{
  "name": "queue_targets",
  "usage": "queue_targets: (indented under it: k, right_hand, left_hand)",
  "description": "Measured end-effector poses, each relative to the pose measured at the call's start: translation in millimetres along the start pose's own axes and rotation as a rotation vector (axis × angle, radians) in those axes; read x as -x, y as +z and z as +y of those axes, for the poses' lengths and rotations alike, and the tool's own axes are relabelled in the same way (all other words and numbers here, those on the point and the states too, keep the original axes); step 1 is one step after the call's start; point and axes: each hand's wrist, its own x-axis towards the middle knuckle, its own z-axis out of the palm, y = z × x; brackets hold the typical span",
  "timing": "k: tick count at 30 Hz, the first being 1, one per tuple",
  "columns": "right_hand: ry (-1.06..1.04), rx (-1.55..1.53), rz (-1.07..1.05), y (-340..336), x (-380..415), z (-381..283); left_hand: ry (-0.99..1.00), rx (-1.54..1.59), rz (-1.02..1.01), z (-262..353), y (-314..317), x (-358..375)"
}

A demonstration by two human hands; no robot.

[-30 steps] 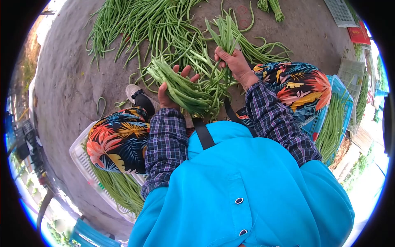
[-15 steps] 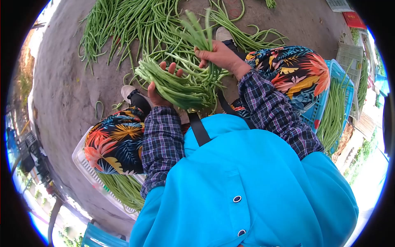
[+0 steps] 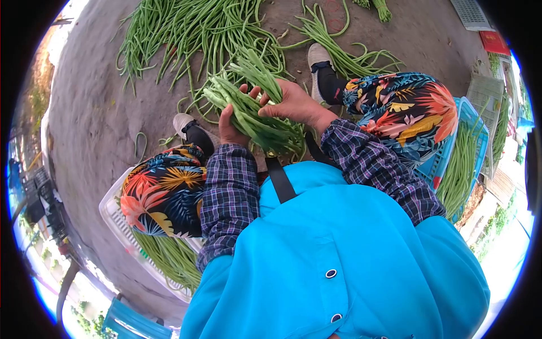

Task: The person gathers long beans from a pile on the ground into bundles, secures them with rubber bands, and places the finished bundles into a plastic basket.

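A thick bundle of long green beans (image 3: 257,121) is held up in front of my lap, its pale ends pointing up and left. My left hand (image 3: 232,125) cups it from the left, with the thumb on the near side and fingertips showing behind. My right hand (image 3: 296,104) is closed around a smaller bunch of long beans (image 3: 257,73), pressed against the top right of the bundle. The beans hide parts of both hands' fingers. Beyond them, a large pile of long beans (image 3: 192,34) lies spread over the ground.
A second heap of beans (image 3: 350,53) lies past my right shoe (image 3: 320,59). At my left stands a white crate (image 3: 116,217) with beans, at my right a blue crate (image 3: 479,144) with more. Tied bunches (image 3: 382,10) sit at the top edge.
My right hand has come down and left with its small bunch, from above the bundle to against it. The left hand still holds the bundle. The view has shifted slightly.
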Motion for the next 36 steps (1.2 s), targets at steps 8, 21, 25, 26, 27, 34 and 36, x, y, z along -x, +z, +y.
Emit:
queue_targets:
  k: [8, 21, 25, 26, 27, 34, 36]
  right_hand:
    - [0.117, -0.394, 0.117, -8.8, -8.7, 18.9]
    - [0.241, -0.541, 0.186, -32.8, -6.5, 18.7]
    - [0.112, -0.527, 0.144, -30.1, -7.1, 16.4]
    - [0.028, -0.436, 0.082, -27.7, -5.5, 15.8]
    - [0.076, -0.328, 0.052, -27.3, -3.0, 12.7]
    - [0.037, -0.257, 0.033, -3.6, 0.2, 5.2]
    - [0.061, -0.258, 0.039, -2.2, -1.0, 9.1]
  left_hand:
    - [-0.030, -0.021, 0.043, 0.4, -9.8, -1.3]
    - [0.026, 0.029, 0.046, 2.8, -10.0, 0.6]
    - [0.035, 0.032, 0.051, 3.5, -11.2, -1.1]
    - [0.035, 0.032, 0.051, 3.2, -11.5, -1.9]
    - [0.032, 0.030, 0.051, 3.3, -10.0, -2.4]
    - [-0.005, 0.022, 0.072, 2.2, 0.1, -3.5]
    - [-0.013, 0.011, 0.069, 2.2, 2.5, -3.6]
